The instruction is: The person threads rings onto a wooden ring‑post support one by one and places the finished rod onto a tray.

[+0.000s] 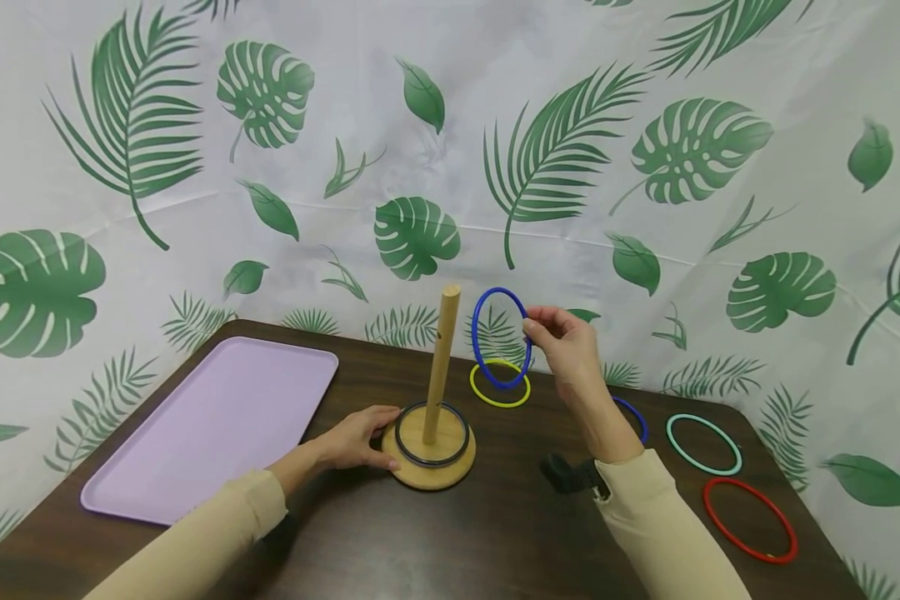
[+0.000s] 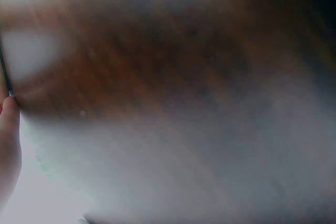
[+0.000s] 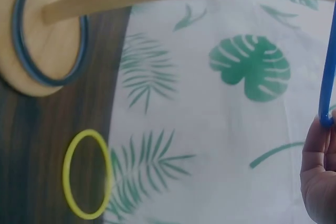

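Note:
A wooden peg stand [image 1: 437, 375] rises from a round base on the dark table, with a black ring [image 1: 467, 433] lying around the foot of its peg. My left hand [image 1: 351, 437] holds the left edge of that base, thumb in front and fingers behind. In the left wrist view only part of the hand [image 2: 9, 145] shows; the rest is blurred. Between thumb and fingers, my right hand [image 1: 573, 350] pinches a blue ring [image 1: 476, 333] upright in the air, just right of the peg and apart from it. The right wrist view shows the blue ring [image 3: 328, 72] at its right edge.
A yellow ring [image 1: 501, 405] lies behind the stand to the right. Farther right lie another blue ring [image 1: 642, 421], partly hidden by my right arm, a light teal ring [image 1: 693, 417] and a red ring [image 1: 729, 480]. A lilac tray [image 1: 217, 417] is at left. Behind hangs a leaf-patterned cloth [image 1: 450, 167].

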`<state>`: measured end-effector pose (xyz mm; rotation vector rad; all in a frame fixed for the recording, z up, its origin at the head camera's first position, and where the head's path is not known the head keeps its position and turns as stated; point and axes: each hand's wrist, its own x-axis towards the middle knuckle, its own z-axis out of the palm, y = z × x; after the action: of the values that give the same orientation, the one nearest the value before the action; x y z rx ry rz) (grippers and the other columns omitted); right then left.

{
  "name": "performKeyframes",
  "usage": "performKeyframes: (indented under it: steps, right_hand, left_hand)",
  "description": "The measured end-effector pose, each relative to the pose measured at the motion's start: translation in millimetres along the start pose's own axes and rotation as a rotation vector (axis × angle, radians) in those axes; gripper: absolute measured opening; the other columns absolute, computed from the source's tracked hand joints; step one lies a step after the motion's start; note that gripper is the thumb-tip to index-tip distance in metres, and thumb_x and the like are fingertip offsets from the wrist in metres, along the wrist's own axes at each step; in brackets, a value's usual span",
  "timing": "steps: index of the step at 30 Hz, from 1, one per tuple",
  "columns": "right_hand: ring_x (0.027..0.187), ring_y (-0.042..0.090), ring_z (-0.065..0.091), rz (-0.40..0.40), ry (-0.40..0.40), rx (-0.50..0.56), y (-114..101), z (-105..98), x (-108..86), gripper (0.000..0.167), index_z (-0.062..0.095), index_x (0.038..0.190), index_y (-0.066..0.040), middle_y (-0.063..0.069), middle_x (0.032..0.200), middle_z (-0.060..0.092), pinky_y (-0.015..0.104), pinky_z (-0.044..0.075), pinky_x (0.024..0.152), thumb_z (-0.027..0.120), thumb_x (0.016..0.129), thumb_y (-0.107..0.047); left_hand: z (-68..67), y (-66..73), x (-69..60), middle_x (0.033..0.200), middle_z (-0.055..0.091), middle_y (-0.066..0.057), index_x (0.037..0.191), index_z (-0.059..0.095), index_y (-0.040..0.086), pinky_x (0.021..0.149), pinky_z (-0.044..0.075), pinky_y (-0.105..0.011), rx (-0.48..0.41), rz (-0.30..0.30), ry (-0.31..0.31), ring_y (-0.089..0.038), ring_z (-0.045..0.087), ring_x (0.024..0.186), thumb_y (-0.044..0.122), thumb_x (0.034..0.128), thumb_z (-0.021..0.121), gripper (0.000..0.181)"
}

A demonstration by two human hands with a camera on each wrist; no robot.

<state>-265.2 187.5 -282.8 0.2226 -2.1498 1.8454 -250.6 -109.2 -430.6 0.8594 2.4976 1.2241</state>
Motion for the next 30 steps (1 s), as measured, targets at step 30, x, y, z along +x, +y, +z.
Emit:
performKeyframes:
  steps: [30]
  right_hand:
    - [0.072, 0.008, 0.053, -0.038, -0.067, -0.094, -6, 56, 7.5, 0.015, 0.066, 0.100, 0.008, 0.006, 0.083, 0.063, 0.013, 0.046, 0.062, 0.063, 0.087, 0.000]
  left_hand:
    - [0.5, -0.6, 0.3, 0.142, 0.033, -0.031, 0.139, 0.032, -0.014, 0.103, 0.041, -0.044, -0.007, 0.005, 0.006, -0.042, 0.036, 0.130, 0.018, 0.0773, 0.078, 0.083]
